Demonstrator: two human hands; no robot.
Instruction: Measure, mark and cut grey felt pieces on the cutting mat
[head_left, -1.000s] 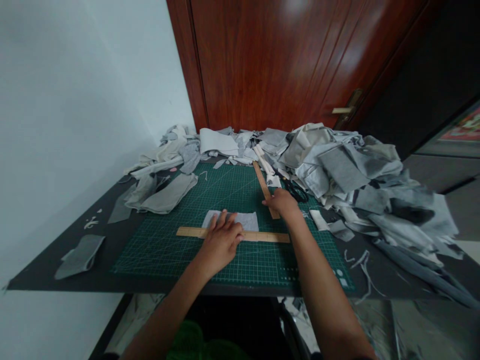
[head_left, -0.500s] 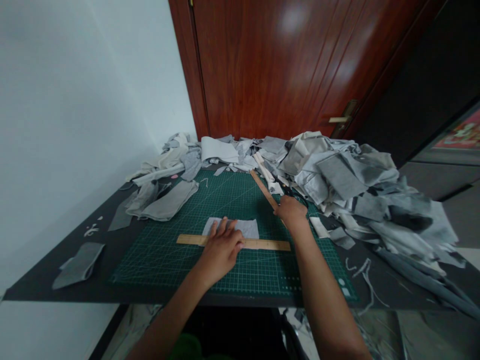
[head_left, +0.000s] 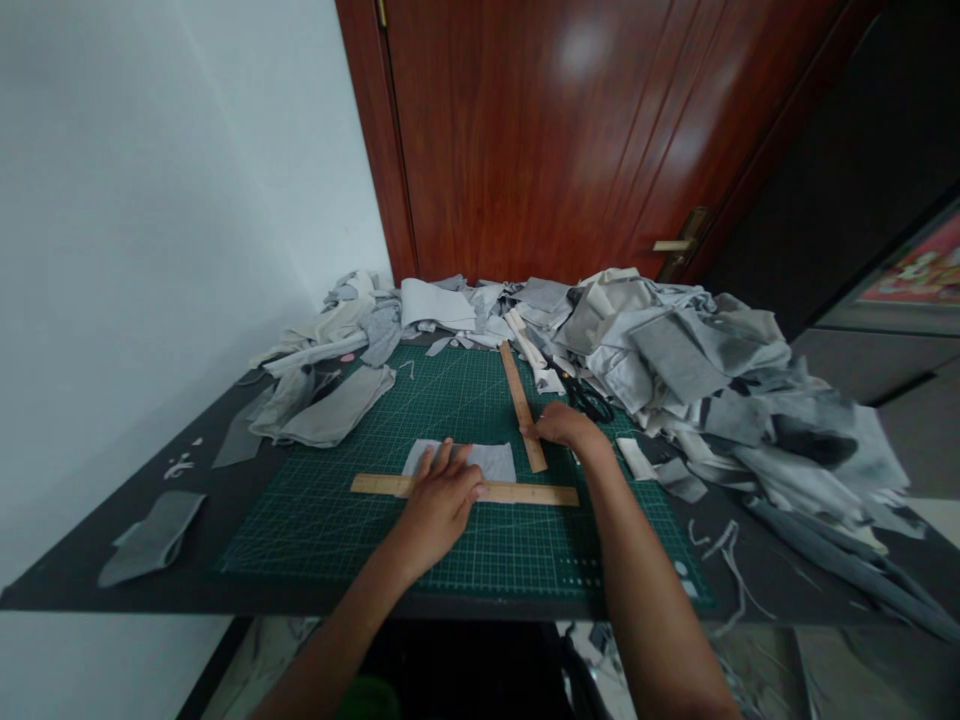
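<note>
My left hand [head_left: 439, 495] lies with its fingers stretched out over a wooden ruler [head_left: 532, 494] and a small light grey piece of fabric [head_left: 495, 460]. The ruler runs crosswise over the fabric's near edge. Farther right, my right hand [head_left: 570, 427] is closed on the edge of a second wooden ruler [head_left: 517, 390], which points away from me on the green cutting mat [head_left: 315, 520]. Its near end sits just right of the fabric. Black-handled scissors [head_left: 591, 402] rest just beyond my right hand.
A large heap of grey and white fabric scraps [head_left: 682, 350] covers the right and back. Folded grey pieces [head_left: 341, 405] lie on the mat's left edge, and another folded scrap [head_left: 154, 538] is at the far left. Loose threads [head_left: 731, 560] lie front right. A wooden door [head_left: 525, 140] stands behind.
My right hand has moved left with the second ruler, whose near end has swung left towards the fabric. My left hand and the crosswise ruler have stayed in place.
</note>
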